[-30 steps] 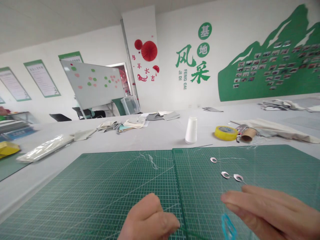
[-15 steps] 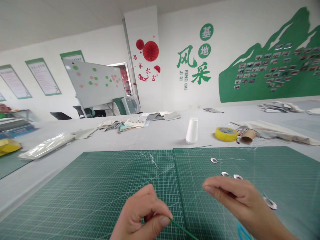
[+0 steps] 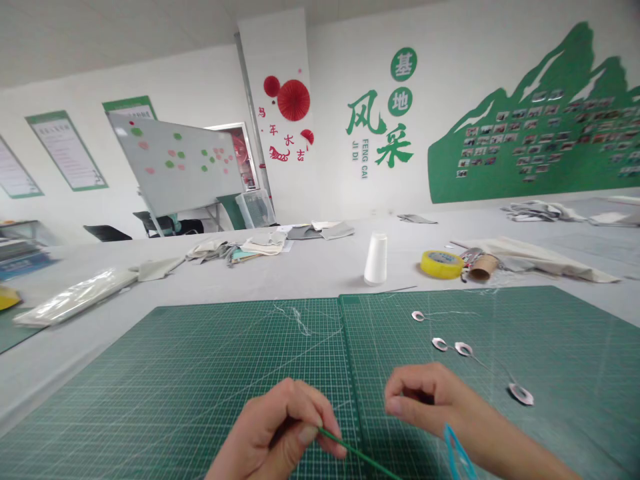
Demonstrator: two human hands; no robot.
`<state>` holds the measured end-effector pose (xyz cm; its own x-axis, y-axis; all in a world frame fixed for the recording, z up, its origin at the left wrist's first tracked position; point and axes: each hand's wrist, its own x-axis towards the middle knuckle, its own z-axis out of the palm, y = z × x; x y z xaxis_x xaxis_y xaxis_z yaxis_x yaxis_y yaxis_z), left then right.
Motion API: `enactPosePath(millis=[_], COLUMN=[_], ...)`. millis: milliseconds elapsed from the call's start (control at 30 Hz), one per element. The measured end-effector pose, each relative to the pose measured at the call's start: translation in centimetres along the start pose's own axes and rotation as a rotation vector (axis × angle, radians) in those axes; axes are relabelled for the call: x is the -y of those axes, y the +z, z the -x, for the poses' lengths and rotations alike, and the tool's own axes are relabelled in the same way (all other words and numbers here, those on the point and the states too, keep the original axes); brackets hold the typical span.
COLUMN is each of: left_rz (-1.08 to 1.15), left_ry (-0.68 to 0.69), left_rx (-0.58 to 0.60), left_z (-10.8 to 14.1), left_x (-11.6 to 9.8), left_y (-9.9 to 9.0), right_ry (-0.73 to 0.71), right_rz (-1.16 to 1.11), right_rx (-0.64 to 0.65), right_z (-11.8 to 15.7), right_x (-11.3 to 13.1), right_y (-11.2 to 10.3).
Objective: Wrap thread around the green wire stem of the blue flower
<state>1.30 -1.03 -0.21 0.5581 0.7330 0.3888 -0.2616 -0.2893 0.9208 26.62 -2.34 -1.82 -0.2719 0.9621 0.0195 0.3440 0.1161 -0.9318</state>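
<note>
Far beyond the left hand (image 3: 275, 427), a whiteboard (image 3: 175, 163) with coloured paper dots stands angled on its stand before a doorway (image 3: 235, 160), with green-framed wall posters (image 3: 65, 150) to its left. Far beyond the right hand (image 3: 440, 407), the white wall carries a green mountain-shaped photo display (image 3: 530, 140) and green Chinese lettering (image 3: 383, 127), beside a pillar with red paper fans (image 3: 293, 100).

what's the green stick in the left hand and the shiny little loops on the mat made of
The green rod looks like coated wire: smooth, matte, very slim. The little loops look like glossy metal or plastic, catching the light; too small to tell.
</note>
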Motion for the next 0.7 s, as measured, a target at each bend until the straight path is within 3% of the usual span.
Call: enactPosePath(millis=[67,167,333,400,500,700], left_rz=[-0.066,-0.105,-0.189,-0.159,0.003,0.354], left_ry=[-0.009,-0.032,-0.031,-0.029,-0.081,-0.226], left_rx=[-0.014,-0.008,-0.126,-0.187,-0.237,-0.163], left_z=[-0.1,0.0,0.0,0.0,-0.2,-0.6], left_x=[-0.4,-0.8,-1.0,-1.2,-1.5,-1.3], left_y=[-1.0,-2.5,-4.0,-4.0,-3.3,-1.1], right_ry=[0.071,0.036,-0.069,-0.079,-0.023,0.061], right_rz=[-0.401,-0.873,-1.064,-1.054,-0.774,-0.304], right_rx=[0.103,0.162,0.058,-0.054,-0.316,-0.595], right_z=[0.3,1.0,2.2,2.3,1.8,-0.1], right_x=[-0.5,-1.1,-0.8,-0.7,-1.1,-3.0], right_y=[-1.3,-3.0,-5.1,-5.6,-6.0,-5.6])
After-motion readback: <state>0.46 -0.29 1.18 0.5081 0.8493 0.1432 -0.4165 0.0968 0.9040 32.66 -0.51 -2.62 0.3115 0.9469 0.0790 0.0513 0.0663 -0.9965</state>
